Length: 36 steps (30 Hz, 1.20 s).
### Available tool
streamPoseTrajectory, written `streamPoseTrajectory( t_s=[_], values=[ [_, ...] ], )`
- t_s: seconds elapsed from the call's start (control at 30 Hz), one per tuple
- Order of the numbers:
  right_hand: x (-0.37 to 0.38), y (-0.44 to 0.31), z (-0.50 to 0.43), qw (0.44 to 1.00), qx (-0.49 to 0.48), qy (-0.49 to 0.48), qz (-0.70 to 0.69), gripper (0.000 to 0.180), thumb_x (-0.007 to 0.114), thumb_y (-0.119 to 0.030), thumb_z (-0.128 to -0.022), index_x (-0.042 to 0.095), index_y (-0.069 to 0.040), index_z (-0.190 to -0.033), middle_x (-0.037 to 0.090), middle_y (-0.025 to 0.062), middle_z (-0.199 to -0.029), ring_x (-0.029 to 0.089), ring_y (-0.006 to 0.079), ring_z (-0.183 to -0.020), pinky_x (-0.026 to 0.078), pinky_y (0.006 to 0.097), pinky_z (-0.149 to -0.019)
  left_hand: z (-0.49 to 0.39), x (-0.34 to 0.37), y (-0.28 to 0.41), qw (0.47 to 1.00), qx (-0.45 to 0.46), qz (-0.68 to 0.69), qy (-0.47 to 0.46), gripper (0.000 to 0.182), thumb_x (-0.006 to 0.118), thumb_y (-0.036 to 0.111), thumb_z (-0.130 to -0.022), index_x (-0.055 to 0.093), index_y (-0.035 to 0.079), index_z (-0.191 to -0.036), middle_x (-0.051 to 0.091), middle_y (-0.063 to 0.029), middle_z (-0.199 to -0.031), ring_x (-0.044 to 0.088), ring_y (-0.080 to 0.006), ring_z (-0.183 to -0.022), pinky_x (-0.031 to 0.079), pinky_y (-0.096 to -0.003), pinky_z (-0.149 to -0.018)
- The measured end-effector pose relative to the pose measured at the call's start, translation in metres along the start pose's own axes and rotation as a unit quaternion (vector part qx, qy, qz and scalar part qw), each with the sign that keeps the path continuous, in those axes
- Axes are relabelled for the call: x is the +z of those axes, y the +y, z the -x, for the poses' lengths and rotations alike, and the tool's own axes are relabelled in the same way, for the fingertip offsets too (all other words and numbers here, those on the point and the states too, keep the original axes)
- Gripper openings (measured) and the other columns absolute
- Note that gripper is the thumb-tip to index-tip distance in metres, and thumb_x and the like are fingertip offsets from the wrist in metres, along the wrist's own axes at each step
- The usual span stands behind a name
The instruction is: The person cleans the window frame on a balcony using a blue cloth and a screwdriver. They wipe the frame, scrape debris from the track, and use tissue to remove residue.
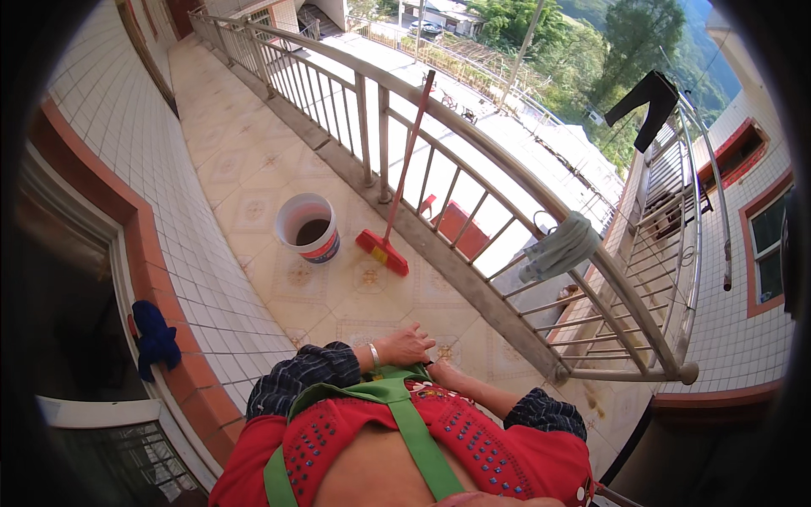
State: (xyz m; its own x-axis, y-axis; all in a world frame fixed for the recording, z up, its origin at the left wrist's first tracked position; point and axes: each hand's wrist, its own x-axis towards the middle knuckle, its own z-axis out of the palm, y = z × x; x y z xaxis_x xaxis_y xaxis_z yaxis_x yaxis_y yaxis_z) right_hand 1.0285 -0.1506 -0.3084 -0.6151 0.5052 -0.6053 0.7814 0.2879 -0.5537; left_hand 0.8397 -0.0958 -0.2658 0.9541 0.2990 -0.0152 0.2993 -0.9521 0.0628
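Observation:
My left hand (pixel 405 346), with a silver bracelet at the wrist, is in front of my waist, its fingers bent, at the front of a green apron (pixel 405 405). My right hand (pixel 445 375) is close beside it, against the apron's edge, its fingers mostly hidden. A small dark thing shows between the hands, too small to name. Ahead on the tiled floor stands a white plastic bucket (pixel 285 218) with dark liquid in it. To its right, a red broom (pixel 383 252) leans upright against the metal railing (pixel 485 149).
A grey cloth (pixel 564 247) hangs over the railing on the right. A dark blue cloth (pixel 154 339) hangs by the window frame at left. A white-tiled wall (pixel 190 253) bounds the balcony floor (pixel 234 158). Black trousers (pixel 646 104) hang beyond the railing.

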Motion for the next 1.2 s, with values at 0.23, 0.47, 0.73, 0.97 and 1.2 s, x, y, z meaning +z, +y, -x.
streamPoseTrajectory(
  t_s=[0.23,0.47,0.73,0.97,1.2],
  values=[
    [-0.001,-0.011,-0.001,0.952,-0.15,0.084,-0.254,0.032,0.058,-0.028,-0.089,0.062,-0.001,-0.106,0.066,0.025,-0.105,0.063,0.0409,-0.103,0.048,0.0493,-0.087,0.0,-0.01,-0.005,0.999,0.021,-0.028,0.01,0.015,0.061,0.03,-0.078,0.069,0.025,-0.066,0.055,0.0013,-0.092,0.056,-0.0162,-0.09,0.04,-0.0415,-0.092],
    [0.013,-0.006,0.008,0.957,-0.121,0.081,-0.252,0.032,0.058,-0.028,-0.089,0.062,-0.001,-0.107,0.066,0.0251,-0.106,0.062,0.0409,-0.103,0.047,0.0492,-0.087,-0.021,-0.007,0.01,0.996,0.083,-0.01,0.034,0.018,0.058,0.027,-0.081,0.074,0.019,-0.076,0.058,-0.0002,-0.1,0.053,-0.0185,-0.102,0.036,-0.0474,-0.098],
    [0.023,0.003,0.047,0.968,-0.064,0.063,-0.236,0.032,0.057,-0.028,-0.09,0.062,-0.001,-0.107,0.065,0.0253,-0.107,0.062,0.0409,-0.104,0.047,0.0491,-0.088,-0.029,-0.003,0.015,0.995,0.087,-0.022,0.041,0.018,0.058,0.026,-0.081,0.072,0.019,-0.072,0.058,0.0007,-0.098,0.053,-0.0195,-0.102,0.034,-0.0463,-0.1],
    [0.03,0.005,0.043,0.969,-0.06,0.083,-0.227,0.033,0.056,-0.029,-0.09,0.062,-0.002,-0.108,0.065,0.0254,-0.108,0.062,0.041,-0.105,0.047,0.0489,-0.089,-0.036,-0.002,0.024,0.994,0.111,-0.023,0.01,0.017,0.058,0.025,-0.081,0.072,0.019,-0.074,0.058,0.0009,-0.098,0.052,-0.0195,-0.104,0.035,-0.0459,-0.1],
    [0.029,0.005,0.037,0.972,-0.062,0.069,-0.216,0.033,0.056,-0.029,-0.091,0.062,-0.002,-0.108,0.064,0.0256,-0.109,0.062,0.041,-0.105,0.047,0.0488,-0.089,-0.032,0.005,0.024,0.996,0.087,0.015,0.032,0.017,0.058,0.026,-0.083,0.072,0.02,-0.076,0.059,0.0004,-0.097,0.055,-0.0191,-0.102,0.033,-0.0502,-0.102]
  ],
)
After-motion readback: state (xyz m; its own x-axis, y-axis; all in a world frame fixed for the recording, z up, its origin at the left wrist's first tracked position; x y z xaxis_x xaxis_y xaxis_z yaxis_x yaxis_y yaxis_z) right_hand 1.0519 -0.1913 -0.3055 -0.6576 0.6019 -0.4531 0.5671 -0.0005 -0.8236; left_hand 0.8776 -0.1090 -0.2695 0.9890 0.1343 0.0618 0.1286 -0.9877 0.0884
